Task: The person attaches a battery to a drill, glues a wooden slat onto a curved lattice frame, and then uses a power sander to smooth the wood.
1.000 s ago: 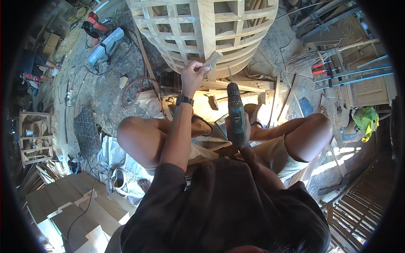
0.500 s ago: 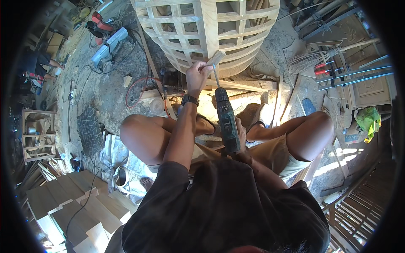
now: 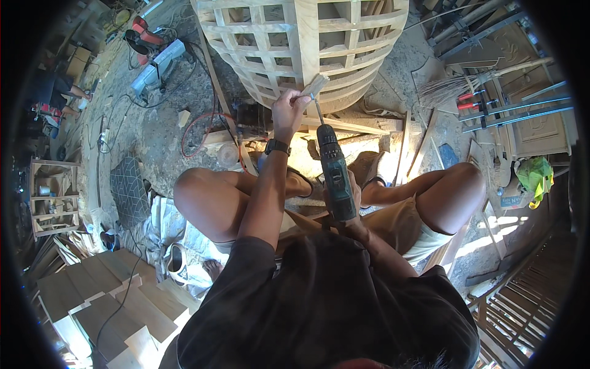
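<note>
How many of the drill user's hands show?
2: the left hand pinches a small wood piece near the drill bit; the right hand, partly hidden, holds the drill.

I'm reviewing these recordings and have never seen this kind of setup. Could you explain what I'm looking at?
There is no machine arm: these are a person's bare hands, seen from above by a wide fisheye camera worn on the head, so straight edges bend. The left hand holds a short, flat, light-brown wooden piece. The right hand grips a dark green and black power drill, its thin metal bit pointing towards the left hand; contact is too small to judge. Ahead stands a curved, pale wooden lattice. On the grey, dusty floor lie a straw-coloured broom and a dark, line-patterned panel.
</note>
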Available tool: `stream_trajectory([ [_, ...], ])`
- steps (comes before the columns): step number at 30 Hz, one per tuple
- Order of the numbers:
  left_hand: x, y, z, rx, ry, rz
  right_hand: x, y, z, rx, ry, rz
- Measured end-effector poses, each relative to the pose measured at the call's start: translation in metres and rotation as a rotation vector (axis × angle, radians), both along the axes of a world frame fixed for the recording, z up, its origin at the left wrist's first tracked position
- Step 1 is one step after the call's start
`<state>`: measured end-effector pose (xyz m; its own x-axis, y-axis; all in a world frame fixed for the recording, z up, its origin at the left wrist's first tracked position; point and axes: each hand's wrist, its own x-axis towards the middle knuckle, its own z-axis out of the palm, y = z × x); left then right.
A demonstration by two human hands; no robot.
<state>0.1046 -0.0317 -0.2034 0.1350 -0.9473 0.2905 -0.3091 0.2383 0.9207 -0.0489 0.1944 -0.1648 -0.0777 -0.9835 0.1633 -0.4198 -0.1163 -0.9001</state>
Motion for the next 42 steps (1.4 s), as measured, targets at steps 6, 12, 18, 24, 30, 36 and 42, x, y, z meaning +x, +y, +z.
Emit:
stream_trajectory([
  [6, 0.000, 0.001, 0.003, -0.003, -0.022, 0.008, 0.002, -0.001, 0.008, -0.023, -0.066, 0.031],
  [12, -0.001, 0.003, 0.004, 0.006, -0.024, 0.009, 0.001, -0.004, 0.022, -0.003, 0.011, 0.065],
  [18, -0.001, 0.002, -0.002, -0.016, 0.050, -0.004, 0.012, -0.010, 0.049, 0.027, 0.020, 0.028],
  [24, 0.000, 0.004, -0.002, -0.025, -0.034, -0.018, 0.013, -0.014, 0.069, 0.091, 0.108, 0.026],
  [30, -0.004, 0.003, -0.006, -0.024, 0.068, 0.008, 0.012, -0.016, 0.068, 0.098, 0.128, -0.010],
  [36, -0.005, 0.006, -0.005, -0.024, 0.040, 0.007, 0.015, -0.014, 0.056, 0.056, 0.257, -0.035],
  [42, -0.004, 0.009, -0.004, -0.046, 0.046, 0.000, 0.019, -0.017, 0.062, -0.029, 0.167, -0.020],
])
